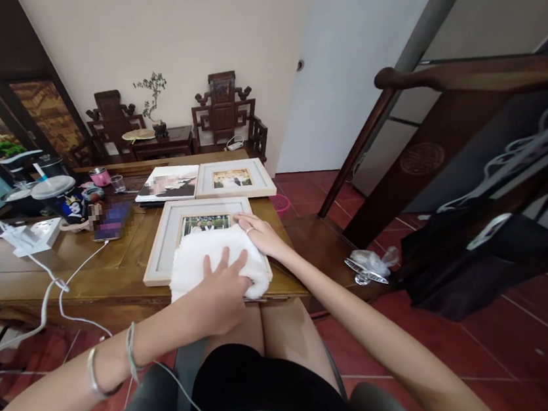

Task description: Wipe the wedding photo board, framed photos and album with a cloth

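The left hand [221, 294] is lying spread on the cloth [195, 257]; the right hand [264, 236], grip unclear, is maybe steadying the frame [163, 242]

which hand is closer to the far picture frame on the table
Right. The right hand is just short of the far picture frame, at the right side of the near picture frame; the left hand is farther away, on the white cloth.

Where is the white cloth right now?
In the head view, just left of centre, the white cloth lies over the near part of the nearer picture frame, under the left hand.
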Available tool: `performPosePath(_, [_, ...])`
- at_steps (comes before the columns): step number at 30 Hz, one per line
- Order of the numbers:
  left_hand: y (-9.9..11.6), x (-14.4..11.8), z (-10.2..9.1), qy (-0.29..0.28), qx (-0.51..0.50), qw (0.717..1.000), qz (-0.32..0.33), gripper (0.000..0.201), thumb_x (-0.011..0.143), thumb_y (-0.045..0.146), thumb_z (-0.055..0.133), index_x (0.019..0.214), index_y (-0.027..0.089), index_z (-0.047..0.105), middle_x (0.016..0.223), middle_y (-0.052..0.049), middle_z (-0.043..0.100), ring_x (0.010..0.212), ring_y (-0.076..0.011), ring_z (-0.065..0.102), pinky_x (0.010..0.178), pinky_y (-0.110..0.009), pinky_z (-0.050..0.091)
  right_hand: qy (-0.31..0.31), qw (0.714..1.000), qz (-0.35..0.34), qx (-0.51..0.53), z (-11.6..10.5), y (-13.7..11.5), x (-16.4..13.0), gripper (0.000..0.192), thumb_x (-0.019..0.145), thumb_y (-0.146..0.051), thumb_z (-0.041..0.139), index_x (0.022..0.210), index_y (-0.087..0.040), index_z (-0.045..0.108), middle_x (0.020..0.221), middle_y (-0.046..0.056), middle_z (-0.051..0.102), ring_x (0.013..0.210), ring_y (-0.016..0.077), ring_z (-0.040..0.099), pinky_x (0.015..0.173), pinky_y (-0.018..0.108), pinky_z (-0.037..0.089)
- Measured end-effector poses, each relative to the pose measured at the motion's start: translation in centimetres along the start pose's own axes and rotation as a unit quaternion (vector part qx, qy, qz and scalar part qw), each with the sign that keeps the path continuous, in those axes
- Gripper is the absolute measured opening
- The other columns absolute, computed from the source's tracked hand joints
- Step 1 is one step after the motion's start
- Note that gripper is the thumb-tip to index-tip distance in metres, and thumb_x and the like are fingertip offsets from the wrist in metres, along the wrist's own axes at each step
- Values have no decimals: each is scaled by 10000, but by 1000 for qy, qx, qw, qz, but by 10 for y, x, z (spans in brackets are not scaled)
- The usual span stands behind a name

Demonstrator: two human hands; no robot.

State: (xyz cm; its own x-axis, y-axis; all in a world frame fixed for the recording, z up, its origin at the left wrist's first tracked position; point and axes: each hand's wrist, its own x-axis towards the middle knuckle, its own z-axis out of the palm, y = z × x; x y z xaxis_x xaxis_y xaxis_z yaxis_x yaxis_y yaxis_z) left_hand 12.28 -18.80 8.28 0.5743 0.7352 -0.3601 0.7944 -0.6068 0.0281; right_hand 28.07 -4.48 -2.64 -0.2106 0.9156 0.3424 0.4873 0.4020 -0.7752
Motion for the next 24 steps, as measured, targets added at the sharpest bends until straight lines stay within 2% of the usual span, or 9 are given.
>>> performPosePath(3, [-1,-5,3,12,4,1000,-13,456,795,14,412,1200,133,587,1611,-155,138,1464,-411,44,1108,-688,201,-13,998,-33,-44,2,3,4,405,910,-213,432,1254,-183,645,1370,97,584,1332,241,471,1157,450,305])
performPosePath(7, [-17,2,-8,-22,-1,999,-33,431,808,8,382,1167,124,592,1601,-183,159,1463,-408,113,1062,-679,287,-33,994,-73,-72,5,8,3,493,854,-92,392,1297,-113,607,1392,125,560,1365,229,426,1176,420,282])
performPosePath(8, [-23,5,-13,-28,-5,999,-38,420,807,6,375,1139,126,604,1591,-182,203,1455,-404,170,1046,-657,329,-35,994,-76,-74,5,9,3,503,845,-82,390,1301,-102,602,1401,132,550,1370,230,418,1177,419,282])
performPosePath(10, [-37,9,-25,-20,-25,999,-43,381,803,12,373,1056,128,634,1486,-186,420,1377,-370,383,1008,-553,427,-34,994,-76,-69,7,12,2,517,836,-74,393,1308,-122,599,1413,123,539,1377,230,406,1174,430,288])
performPosePath(13, [-62,18,-46,56,-61,994,-73,324,792,33,389,954,100,661,1120,-184,681,1082,-296,636,909,-397,500,-32,996,-76,-46,9,17,2,542,826,-74,410,1321,-200,592,1414,79,543,1388,220,388,1174,455,281])
performPosePath(16, [-82,37,-62,217,-52,964,-141,340,804,38,373,990,60,656,1096,-209,669,1033,-300,641,899,-403,490,-26,997,-63,-37,11,18,2,536,824,-87,428,1325,-194,587,1431,93,520,1398,224,371,1180,460,264])
performPosePath(19, [-86,68,-65,330,-14,934,-136,418,793,0,377,1119,92,621,1402,-195,492,1258,-314,500,978,-437,448,-24,997,-54,-40,11,15,1,514,833,-88,424,1311,-165,595,1434,119,511,1407,226,357,1178,453,269])
performPosePath(21, [-81,91,-60,320,17,943,-90,449,783,-13,415,1166,130,600,1518,-148,363,1335,-297,421,1005,-419,436,-26,997,-58,-48,11,12,0,496,836,-86,419,1290,-153,609,1426,128,515,1407,232,356,1175,452,277])
performPosePath(24, [-70,123,-47,248,45,966,-55,348,848,54,451,1148,134,608,1367,-156,524,1194,-264,550,931,-355,480,-27,996,-62,-58,9,9,0,498,815,-64,414,1252,-167,629,1406,119,529,1393,246,372,1165,462,291])
